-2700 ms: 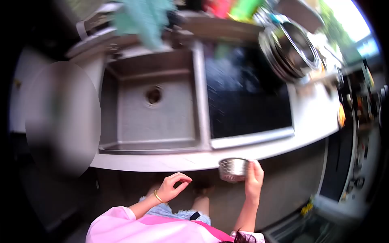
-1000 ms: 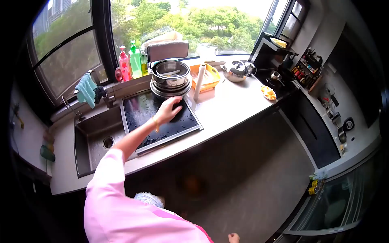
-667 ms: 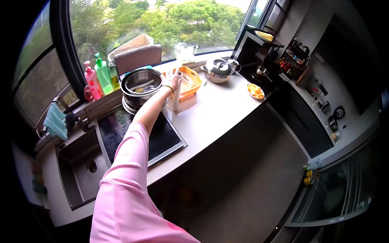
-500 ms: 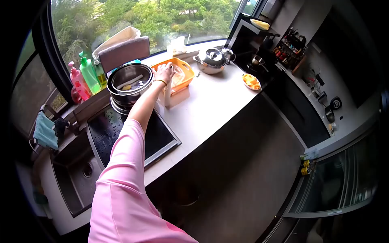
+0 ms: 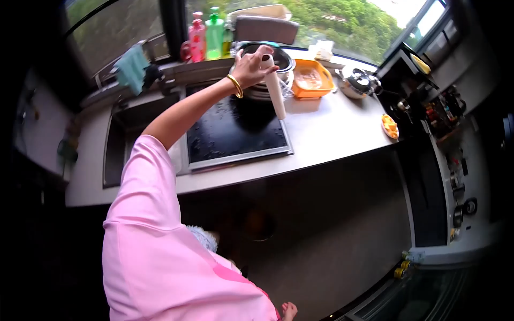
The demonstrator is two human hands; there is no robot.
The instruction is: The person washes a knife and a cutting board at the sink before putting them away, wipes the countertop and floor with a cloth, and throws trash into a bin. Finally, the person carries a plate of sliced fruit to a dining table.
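My left hand (image 5: 252,69), with a gold bangle at the wrist, grips the top end of a long pale roll (image 5: 274,90). The roll hangs tilted over the right part of the black board (image 5: 233,125), in front of the stacked metal bowls (image 5: 286,61), which my hand partly hides. To the right of the roll sits an orange basket (image 5: 313,80) with something clear inside. Low in the view, at the bottom edge, my right hand (image 5: 289,310) hangs by my body with its fingers curled; whether it holds anything is not visible.
A sink (image 5: 115,155) lies left of the board, a teal cloth (image 5: 132,68) behind it. Pink (image 5: 197,40) and green (image 5: 214,38) bottles stand by the window. Farther right are a lidded pot (image 5: 356,83) and a plate of orange pieces (image 5: 390,127). The counter's front edge runs before me.
My left hand reached the roll beside the orange basket, took hold of its top and lifted it leftward over the board. The view has turned left, and my right hand has come back into view.
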